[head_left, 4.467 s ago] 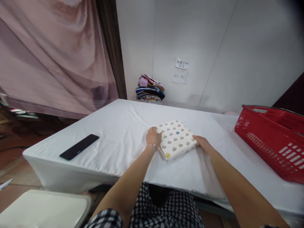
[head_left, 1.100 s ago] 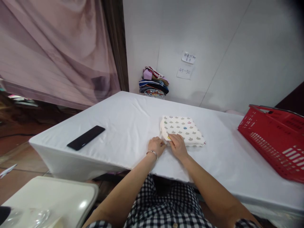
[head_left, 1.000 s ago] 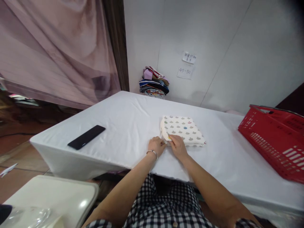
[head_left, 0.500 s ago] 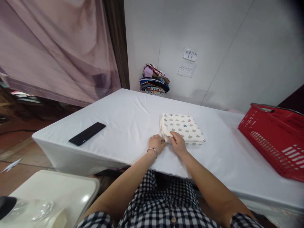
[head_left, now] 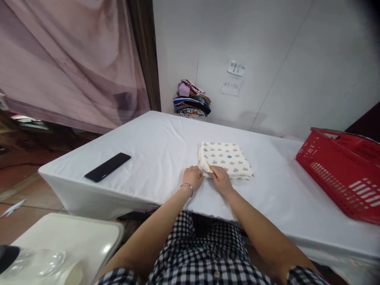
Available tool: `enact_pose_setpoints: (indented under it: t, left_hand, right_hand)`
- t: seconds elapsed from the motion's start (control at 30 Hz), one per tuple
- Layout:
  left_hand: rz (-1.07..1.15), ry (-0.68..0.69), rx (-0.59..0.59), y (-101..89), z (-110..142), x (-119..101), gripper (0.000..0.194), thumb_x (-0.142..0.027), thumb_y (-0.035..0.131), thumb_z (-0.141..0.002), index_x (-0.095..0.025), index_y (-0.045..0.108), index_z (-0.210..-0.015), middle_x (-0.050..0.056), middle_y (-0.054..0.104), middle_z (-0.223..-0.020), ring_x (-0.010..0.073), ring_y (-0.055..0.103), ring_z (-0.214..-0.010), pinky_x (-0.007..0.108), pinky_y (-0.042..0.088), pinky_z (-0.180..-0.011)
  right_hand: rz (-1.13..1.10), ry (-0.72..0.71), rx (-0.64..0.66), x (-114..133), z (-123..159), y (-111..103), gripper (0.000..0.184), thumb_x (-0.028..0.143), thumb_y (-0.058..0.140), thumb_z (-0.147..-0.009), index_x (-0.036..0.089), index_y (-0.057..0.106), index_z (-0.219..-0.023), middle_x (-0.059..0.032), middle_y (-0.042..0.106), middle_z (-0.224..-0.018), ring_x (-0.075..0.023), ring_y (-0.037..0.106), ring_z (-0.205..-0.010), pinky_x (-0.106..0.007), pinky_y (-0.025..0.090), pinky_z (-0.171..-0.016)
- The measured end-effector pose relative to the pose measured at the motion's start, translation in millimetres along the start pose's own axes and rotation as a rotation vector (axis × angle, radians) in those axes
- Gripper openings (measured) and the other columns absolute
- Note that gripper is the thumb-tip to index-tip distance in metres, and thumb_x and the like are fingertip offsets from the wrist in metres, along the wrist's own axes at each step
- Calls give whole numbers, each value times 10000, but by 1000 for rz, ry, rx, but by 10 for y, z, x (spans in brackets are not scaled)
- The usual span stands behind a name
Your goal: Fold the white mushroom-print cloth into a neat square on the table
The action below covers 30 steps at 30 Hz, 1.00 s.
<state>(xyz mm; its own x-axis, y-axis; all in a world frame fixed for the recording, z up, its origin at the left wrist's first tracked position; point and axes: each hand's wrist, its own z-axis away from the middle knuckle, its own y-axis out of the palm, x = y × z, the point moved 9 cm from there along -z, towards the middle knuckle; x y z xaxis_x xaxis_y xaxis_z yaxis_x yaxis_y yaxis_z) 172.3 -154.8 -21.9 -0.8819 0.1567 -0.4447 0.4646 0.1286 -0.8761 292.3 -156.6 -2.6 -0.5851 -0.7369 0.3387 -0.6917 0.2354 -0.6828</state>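
Corner of folded white, grey-printed fabric bundle (head_left: 228, 159) pinched in right fingers (head_left: 215, 170); left fingers (head_left: 196, 170) curled just left, hold unclear. Could splay beyond fingers if tugged by top layers alone.

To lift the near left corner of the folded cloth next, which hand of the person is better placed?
Probably the right hand: it seems to pinch that corner of the folded cloth already. The left hand is curled low beside the corner, and whether it grips any fabric is unclear.
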Motion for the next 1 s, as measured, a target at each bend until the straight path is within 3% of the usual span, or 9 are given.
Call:
enact_pose_setpoints:
  t: [0.27, 0.47, 0.67, 0.83, 1.0]
  left_hand:
    - [31, -30, 0, -50, 45, 92, 129, -270, 567, -760, -214, 649, -677, 43, 625, -857, 198, 522, -917, 328, 335, -827]
    - [82, -142, 47, 42, 14, 255, 119, -296, 581, -735, -231, 648, -660, 9, 634, -851, 169, 555, -853, 291, 357, -799]
    - [59, -208, -28, 23, 6, 247, 213, -370, 618, -686, -239, 651, -851, 40, 615, -983, 214, 536, -954, 318, 355, -808]
    - [106, -257, -51, 59, 15, 241, 168, -384, 625, -681, -240, 651, -765, 21, 615, -946, 204, 531, -951, 325, 339, -824]
    - [142, -258, -103, 66, 25, 262, 109, -336, 630, -686, -239, 655, -729, -3, 626, -911, 180, 536, -932, 316, 339, -827]
  right_hand:
    - [-4, -11, 23, 13, 12, 37, 325, 231, 344, -886, 217, 544, -1142, -89, 623, -1027, -230, 555, -959, -411, 448, -833]
    - [2, -46, 45, 51, 15, 68, 309, 239, 356, -892, 203, 540, -1138, -93, 620, -1046, -230, 544, -962, -408, 440, -837]
    - [15, -60, 42, 59, 20, 80, 311, 245, 356, -896, 210, 533, -1149, -93, 619, -1057, -230, 542, -972, -413, 440, -843]
    - [29, -117, -11, 147, 9, 13, 315, 212, 351, -893, 180, 519, -1158, -116, 585, -1127, -227, 509, -1051, -423, 414, -891]
    - [86, -156, 30, 232, 7, 51, 299, 183, 347, -894, 173, 530, -1130, -112, 567, -1174, -226, 470, -1124, -455, 346, -948]
